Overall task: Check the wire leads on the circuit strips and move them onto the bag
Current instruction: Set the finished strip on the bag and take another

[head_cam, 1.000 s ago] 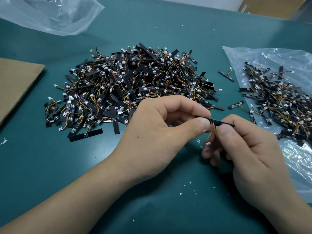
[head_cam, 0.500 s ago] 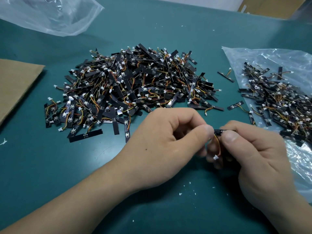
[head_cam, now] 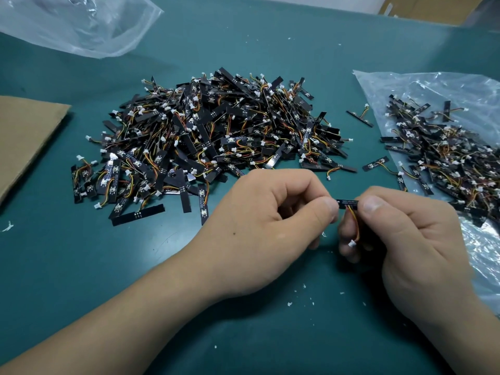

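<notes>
Black circuit strip (head_cam: 347, 203) pinched between left hand (head_cam: 267, 226) and right hand (head_cam: 400, 231), leads (head_cam: 354, 223) hanging exposed for inspection, near bag (head_cam: 460, 87).

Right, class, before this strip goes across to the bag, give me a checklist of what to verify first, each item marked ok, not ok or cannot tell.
1. Grip secure: the left hand and the right hand each pinch one end of the circuit strip: ok.
2. The wire lead runs from the strip down to its white connector: ok.
3. Lead firmly soldered: cannot tell, too small.
4. The bag lies flat on the right with bare plastic left: ok.
5. Way to the bag unobstructed: ok, only a stray strip lies on the table beside its edge.
</notes>
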Demonstrator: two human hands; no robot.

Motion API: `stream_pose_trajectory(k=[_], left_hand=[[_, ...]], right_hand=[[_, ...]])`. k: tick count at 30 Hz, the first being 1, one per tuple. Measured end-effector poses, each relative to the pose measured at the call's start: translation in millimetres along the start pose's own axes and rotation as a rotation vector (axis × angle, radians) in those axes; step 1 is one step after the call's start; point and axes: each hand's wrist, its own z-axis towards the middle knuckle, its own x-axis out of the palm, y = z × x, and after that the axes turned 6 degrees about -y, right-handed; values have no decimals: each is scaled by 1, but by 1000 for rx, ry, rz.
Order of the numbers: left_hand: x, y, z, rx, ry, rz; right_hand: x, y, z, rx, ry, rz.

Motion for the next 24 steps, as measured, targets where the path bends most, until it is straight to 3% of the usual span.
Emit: stream_pose_trajectory(k=[24], left_hand=[[-1, 1, -1, 33, -3, 49]], right_hand=[[-3, -3, 0, -70, 74, -108]])
